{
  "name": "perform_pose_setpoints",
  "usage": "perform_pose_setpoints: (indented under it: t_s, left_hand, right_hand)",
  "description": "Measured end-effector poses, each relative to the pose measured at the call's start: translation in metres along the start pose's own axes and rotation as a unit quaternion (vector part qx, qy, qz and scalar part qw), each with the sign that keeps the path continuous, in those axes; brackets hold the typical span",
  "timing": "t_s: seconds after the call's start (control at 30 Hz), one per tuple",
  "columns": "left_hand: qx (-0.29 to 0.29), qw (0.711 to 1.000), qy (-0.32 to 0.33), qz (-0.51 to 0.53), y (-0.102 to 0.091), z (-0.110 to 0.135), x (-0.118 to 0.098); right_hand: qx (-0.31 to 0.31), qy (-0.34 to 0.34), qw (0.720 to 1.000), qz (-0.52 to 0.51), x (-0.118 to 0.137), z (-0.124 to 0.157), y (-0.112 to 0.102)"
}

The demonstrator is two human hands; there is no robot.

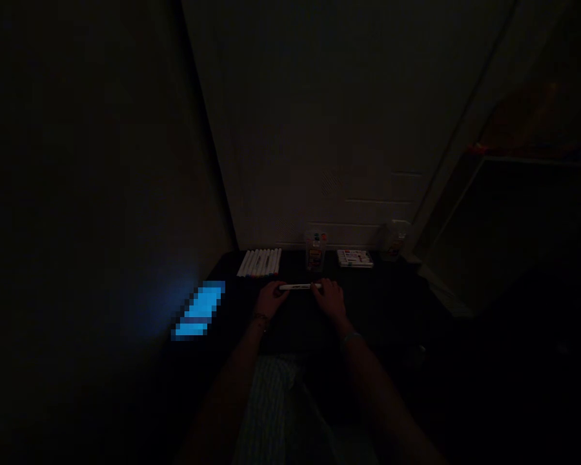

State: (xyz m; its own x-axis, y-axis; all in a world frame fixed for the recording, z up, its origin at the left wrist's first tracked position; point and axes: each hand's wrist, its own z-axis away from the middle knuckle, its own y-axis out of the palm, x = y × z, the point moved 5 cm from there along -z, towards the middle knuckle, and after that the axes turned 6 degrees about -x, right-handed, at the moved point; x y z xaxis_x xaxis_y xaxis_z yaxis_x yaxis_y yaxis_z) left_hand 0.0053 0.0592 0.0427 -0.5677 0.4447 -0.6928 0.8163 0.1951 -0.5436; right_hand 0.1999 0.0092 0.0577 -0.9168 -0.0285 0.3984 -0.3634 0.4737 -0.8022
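Note:
A white marker [300, 286] lies sideways between my two hands, low over the dark table. Its left end is in the closed fingers of my left hand [270, 298]. My right hand [330, 298] grips the other end with its fingertips. Just beyond my left hand, a row of white markers [260, 262] lies side by side. Behind the held marker stands a clear plastic container [315, 250] with a dark label and a few coloured spots at its top. The scene is very dim, so fine print and fingertips are hard to make out.
A flat clear case [355, 258] of white sticks or markers lies at the back right. Another clear container [397, 239] stands farther right by the wall. A glowing, pixelated screen [199, 311] is at the left edge of the dark table [387, 310].

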Motion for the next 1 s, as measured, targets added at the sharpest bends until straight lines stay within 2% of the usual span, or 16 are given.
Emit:
perform_pose_setpoints:
  t_s: [0.3,0.53,0.7,1.0]
  left_hand:
    - [0.001,1.000,0.004,0.002,0.0022,-0.0001,0.0030]
    - [-0.008,1.000,0.006,-0.008,0.0022,-0.0007,0.0032]
    - [-0.011,1.000,0.009,-0.009,0.0008,-0.0002,0.0005]
    - [0.000,1.000,-0.007,0.005,0.0015,-0.0004,0.0022]
  right_hand:
    - [-0.006,0.006,1.000,0.020,-0.0021,-0.0016,0.0036]
    - [0.011,-0.031,0.998,0.056,-0.0001,0.0001,0.0041]
    - [0.001,0.000,1.000,0.028,-0.0008,-0.0011,0.0039]
    - [-0.010,0.004,1.000,0.006,0.0004,-0.0005,-0.0001]
